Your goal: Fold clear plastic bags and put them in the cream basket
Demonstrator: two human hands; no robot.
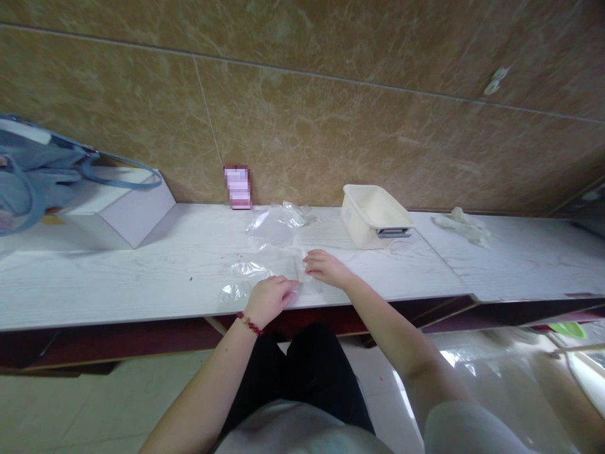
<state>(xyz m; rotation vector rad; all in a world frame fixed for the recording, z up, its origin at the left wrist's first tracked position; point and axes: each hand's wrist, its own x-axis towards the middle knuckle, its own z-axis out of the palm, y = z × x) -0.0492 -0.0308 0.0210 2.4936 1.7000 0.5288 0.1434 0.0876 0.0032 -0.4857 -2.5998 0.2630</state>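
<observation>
A clear plastic bag point(253, 270) lies flat on the white counter, crinkled and shiny along its left part. My left hand point(271, 296), with a red bead bracelet at the wrist, is closed on the bag's near right part, thumb and fingers together. Across from it, my right hand point(327, 268) has its fingers curled on the bag's right end; the transparent film is hard to make out there. Just beyond both hands is another piece of clear plastic film point(271, 228), loose and wrinkled.
A cream plastic bin point(373, 217) stands behind my right hand. Against the wall leans a phone point(239, 188). A white box point(127, 211) and a blue bag point(38, 170) are at the left. Crumpled whitish material point(463, 226) lies right. Open shelving runs beneath the counter edge point(142, 320).
</observation>
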